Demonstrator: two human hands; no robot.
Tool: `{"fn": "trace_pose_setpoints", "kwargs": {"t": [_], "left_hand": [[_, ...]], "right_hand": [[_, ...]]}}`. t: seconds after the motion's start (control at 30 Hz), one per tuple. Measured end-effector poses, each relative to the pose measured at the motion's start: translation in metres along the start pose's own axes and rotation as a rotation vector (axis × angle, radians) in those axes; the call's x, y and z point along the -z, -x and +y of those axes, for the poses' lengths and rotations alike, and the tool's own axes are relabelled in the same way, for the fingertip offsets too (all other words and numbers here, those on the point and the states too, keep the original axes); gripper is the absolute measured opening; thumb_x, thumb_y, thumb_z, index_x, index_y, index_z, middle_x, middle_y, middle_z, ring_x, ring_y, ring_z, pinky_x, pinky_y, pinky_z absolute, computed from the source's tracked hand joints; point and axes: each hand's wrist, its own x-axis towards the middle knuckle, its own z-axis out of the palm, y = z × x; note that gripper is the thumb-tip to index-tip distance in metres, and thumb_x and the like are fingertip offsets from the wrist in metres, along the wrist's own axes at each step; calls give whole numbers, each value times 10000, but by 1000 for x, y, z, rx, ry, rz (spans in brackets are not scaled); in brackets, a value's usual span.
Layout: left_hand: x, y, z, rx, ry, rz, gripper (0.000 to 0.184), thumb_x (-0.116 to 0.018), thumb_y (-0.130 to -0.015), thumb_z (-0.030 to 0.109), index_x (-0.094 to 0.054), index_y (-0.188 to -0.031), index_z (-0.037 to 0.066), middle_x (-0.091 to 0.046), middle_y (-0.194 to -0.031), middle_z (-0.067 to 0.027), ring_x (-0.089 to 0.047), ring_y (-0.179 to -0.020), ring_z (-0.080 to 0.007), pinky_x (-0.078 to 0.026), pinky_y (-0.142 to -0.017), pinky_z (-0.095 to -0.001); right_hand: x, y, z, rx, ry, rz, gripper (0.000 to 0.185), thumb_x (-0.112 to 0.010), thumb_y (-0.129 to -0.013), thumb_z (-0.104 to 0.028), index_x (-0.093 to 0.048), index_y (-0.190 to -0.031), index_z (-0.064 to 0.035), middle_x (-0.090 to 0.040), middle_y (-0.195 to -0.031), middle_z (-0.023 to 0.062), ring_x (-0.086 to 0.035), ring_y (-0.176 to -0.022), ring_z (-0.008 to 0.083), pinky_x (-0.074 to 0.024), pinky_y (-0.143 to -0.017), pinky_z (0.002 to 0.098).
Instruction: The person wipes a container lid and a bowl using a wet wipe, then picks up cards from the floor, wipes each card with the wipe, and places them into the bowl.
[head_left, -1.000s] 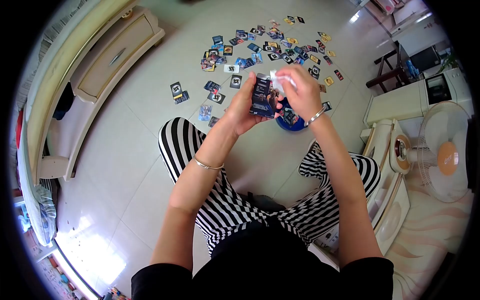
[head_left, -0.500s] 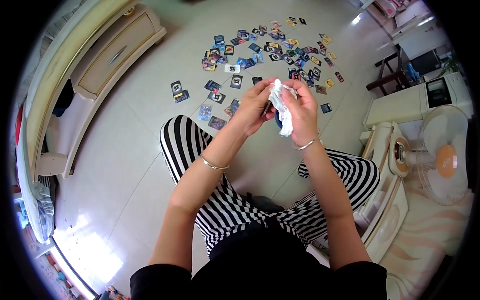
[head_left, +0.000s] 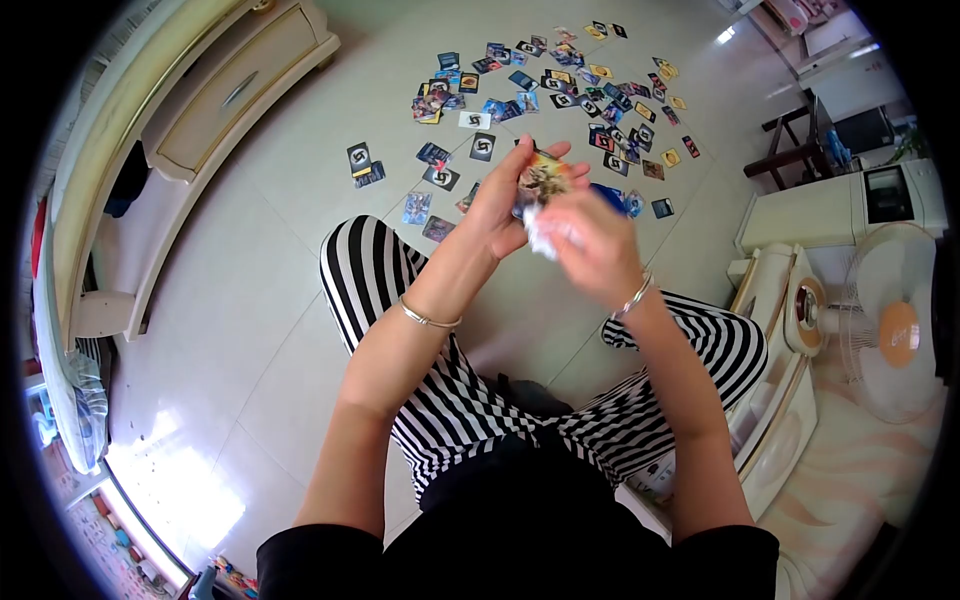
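Note:
A picture card (head_left: 543, 178) with yellow and brown artwork rests in my left hand (head_left: 500, 203), its thumb along the left edge and fingers behind. My right hand (head_left: 597, 245), blurred by motion, pinches a crumpled white tissue (head_left: 541, 236) against the card's lower part. Partly hidden behind my right hand is a blue round container (head_left: 608, 195). Beyond my hands, many cards lie scattered on the tiled floor, among them a white-faced card (head_left: 474, 120) and a dark card with a white emblem (head_left: 482, 147).
A cream cabinet (head_left: 235, 90) stands at the left. To the right are a white fan (head_left: 898, 330), a cream cabinet with a dark panel (head_left: 800, 218) and a dark wooden chair (head_left: 790, 150). My crossed legs in striped trousers (head_left: 365, 270) frame the floor below my hands.
The card in my left hand now shows yellow artwork instead of the dark face seen earlier. My right hand has moved the tissue down to the card's lower part.

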Motion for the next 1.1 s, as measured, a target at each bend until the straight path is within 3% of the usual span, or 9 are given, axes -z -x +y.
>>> {"fn": "trace_pose_setpoints", "kwargs": {"t": [0.17,0.2,0.3,0.5,0.67,0.77,0.8,0.93,1.1], "left_hand": [[-5,-2,-7,-20,47,-48,447,-381,-966,393,-450,-1236,44,-578,-1127,-131,-600,-986,-226,-506,-850,-398],[-4,0,-5,-6,22,1,430,-385,-967,379,-448,-1244,56,-577,-1135,-114,-596,-998,-218,-503,-856,-396],[-6,1,-1,10,-49,14,396,-362,-978,359,-454,-1250,86,-580,-1143,-71,-590,-1020,-198,-498,-864,-393],[-4,-3,-3,-81,10,-67,408,-283,-992,312,-420,-1298,79,-544,-1205,-113,-531,-1114,-270,-462,-913,-436],[-12,4,4,17,-66,45,448,-309,-970,436,-460,-1276,146,-565,-1175,-65,-560,-1047,-226,-466,-887,-462],[3,-2,4,44,-112,41,475,-294,-965,473,-467,-1267,150,-568,-1159,-57,-553,-1052,-215,-482,-854,-444],[-9,1,4,-8,-73,126,461,-291,-974,432,-486,-1221,94,-583,-1121,-101,-571,-1043,-241,-479,-876,-455],[5,-9,4,-63,-60,-117,488,-280,-982,416,-468,-1247,52,-586,-1111,-100,-582,-1004,-232,-479,-879,-409],[-10,-1,-1,9,-104,142,472,-232,-992,406,-468,-1246,86,-578,-1111,-95,-568,-1004,-219,-471,-866,-410]], "right_hand": [[5,-18,14,3,100,104,134,-607,-754,-36,-612,-878,-88,-629,-872,64,-632,-693,257,-516,-577,327],[10,-32,17,-108,67,69,122,-601,-754,-5,-608,-874,-26,-620,-844,104,-619,-757,266,-499,-666,333],[7,-44,33,-157,11,32,105,-604,-769,-21,-603,-874,-23,-620,-870,98,-614,-755,232,-488,-658,310],[0,7,16,-205,-107,-63,90,-612,-769,-59,-603,-856,-81,-617,-866,80,-621,-740,253,-493,-649,325],[11,-40,32,-222,-42,84,128,-597,-771,-56,-613,-895,-85,-621,-858,83,-615,-738,269,-493,-632,337],[1,-46,29,-266,-7,66,109,-593,-784,-32,-607,-892,-42,-606,-831,80,-600,-697,216,-479,-645,298],[-5,-36,24,-158,67,33,121,-603,-769,-20,-610,-886,-48,-606,-824,80,-606,-716,224,-483,-660,300],[-10,-4,0,-104,-120,0,115,-599,-774,-48,-615,-881,-88,-626,-858,89,-627,-756,264,-503,-669,336],[9,-40,53,-303,-8,139,116,-609,-776,-62,-609,-892,-55,-632,-865,99,-631,-763,256,-498,-661,327]]}}
